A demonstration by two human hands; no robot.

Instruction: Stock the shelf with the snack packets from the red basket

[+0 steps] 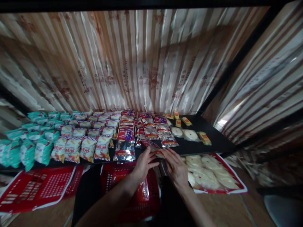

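Between my two hands, at the front edge of the black shelf (213,132), is a red and silver snack packet (151,144). My left hand (145,162) grips its left side with the thumb underneath. On the other side my right hand (175,165) has its fingers closed over the packet's right end. Just behind are loose rows of similar red and silver packets (163,124). To the left of my hands lies a neat stack of the same packets (125,143).
White puffed snack bags (72,149) and teal bags (28,154) fill the shelf's left. Round white packs (190,135) and small yellow packs (204,138) lie at the right. Red baskets (47,186) stand below, one with round pale packs (208,171). A corrugated sheet (142,63) backs the shelf.
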